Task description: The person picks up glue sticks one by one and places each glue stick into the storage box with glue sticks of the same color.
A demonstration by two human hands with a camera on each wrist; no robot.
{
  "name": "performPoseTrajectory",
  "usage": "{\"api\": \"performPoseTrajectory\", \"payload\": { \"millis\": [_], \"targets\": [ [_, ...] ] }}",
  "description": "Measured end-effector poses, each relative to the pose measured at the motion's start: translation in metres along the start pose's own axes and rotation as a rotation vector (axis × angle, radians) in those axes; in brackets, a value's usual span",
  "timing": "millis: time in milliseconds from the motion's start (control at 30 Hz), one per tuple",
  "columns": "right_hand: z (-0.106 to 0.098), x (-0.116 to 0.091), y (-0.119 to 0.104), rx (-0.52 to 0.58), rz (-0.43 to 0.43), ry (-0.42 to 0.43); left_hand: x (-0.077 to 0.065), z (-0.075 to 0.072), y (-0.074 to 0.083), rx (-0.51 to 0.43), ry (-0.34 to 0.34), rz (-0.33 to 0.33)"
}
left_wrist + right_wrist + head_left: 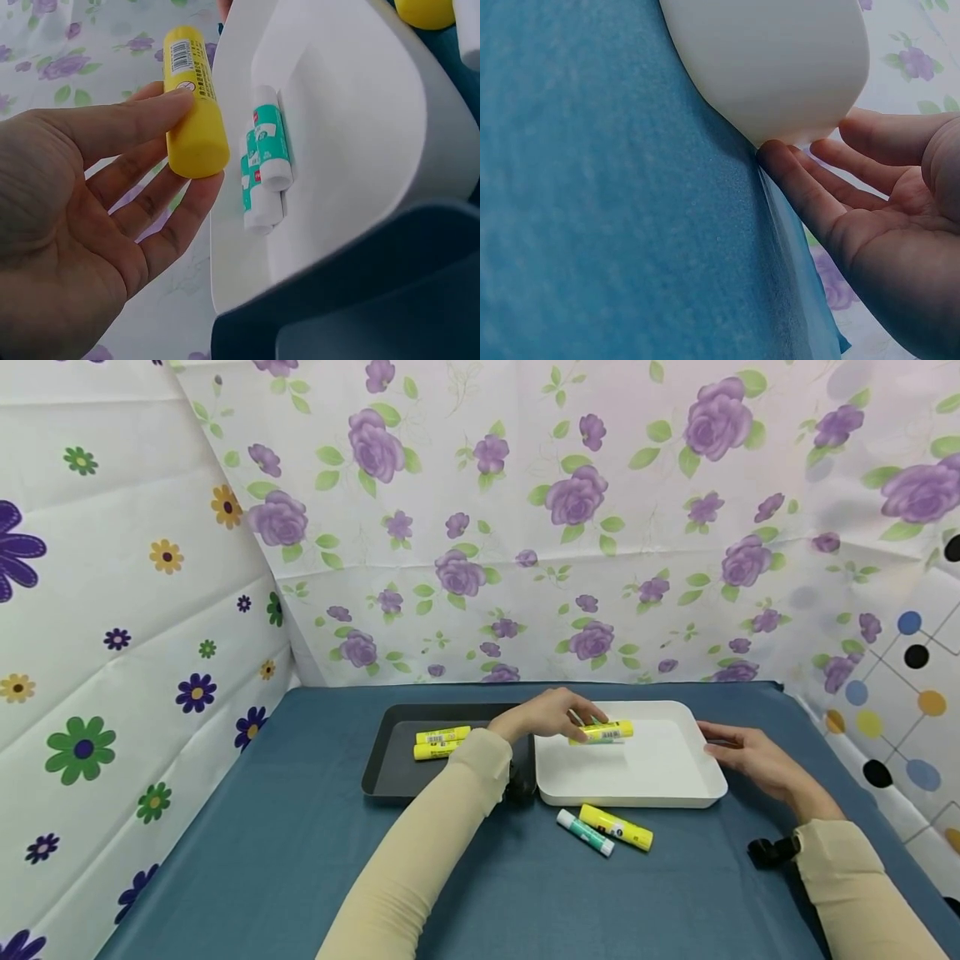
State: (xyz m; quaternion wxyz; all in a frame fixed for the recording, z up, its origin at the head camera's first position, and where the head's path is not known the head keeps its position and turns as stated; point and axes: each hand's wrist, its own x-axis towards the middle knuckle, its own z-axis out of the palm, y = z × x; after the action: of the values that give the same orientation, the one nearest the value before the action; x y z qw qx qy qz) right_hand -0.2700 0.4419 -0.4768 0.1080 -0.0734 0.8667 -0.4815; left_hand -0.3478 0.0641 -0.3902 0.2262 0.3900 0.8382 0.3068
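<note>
A yellow glue stick (611,730) is pinched between the thumb and fingers of my left hand (553,713), above the left part of the white tray (667,768). In the left wrist view, several green-and-white glue sticks (271,146) lie piled together inside that tray. My right hand (757,764) touches the tray's right end with nearly straight fingers, as the right wrist view also shows. To the left, a dark grey tray (386,785) holds yellow glue sticks (442,735), partly hidden by the left wrist.
On the blue cloth (300,860), in front of the white tray, lie another yellow glue stick (617,827) and a green-and-white one (585,833). The two trays stand side by side. A flowered curtain (465,527) closes off the back of the table.
</note>
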Motion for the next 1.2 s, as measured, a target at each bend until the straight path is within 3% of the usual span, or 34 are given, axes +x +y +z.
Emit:
{"api": "performPoseTrajectory", "payload": {
  "millis": [233,567,1200],
  "targets": [
    [0.0,0.0,0.001,0.004,0.002,-0.001,-0.006,-0.006,-0.007,-0.024,0.015,0.033],
    [0.0,0.001,0.002,0.022,0.005,-0.003,-0.02,-0.016,-0.022,-0.071,0.086,-0.005],
    [0.001,0.002,0.004,0.01,0.012,0.005,-0.062,-0.044,-0.059,-0.165,0.166,-0.068]
  ]
}}
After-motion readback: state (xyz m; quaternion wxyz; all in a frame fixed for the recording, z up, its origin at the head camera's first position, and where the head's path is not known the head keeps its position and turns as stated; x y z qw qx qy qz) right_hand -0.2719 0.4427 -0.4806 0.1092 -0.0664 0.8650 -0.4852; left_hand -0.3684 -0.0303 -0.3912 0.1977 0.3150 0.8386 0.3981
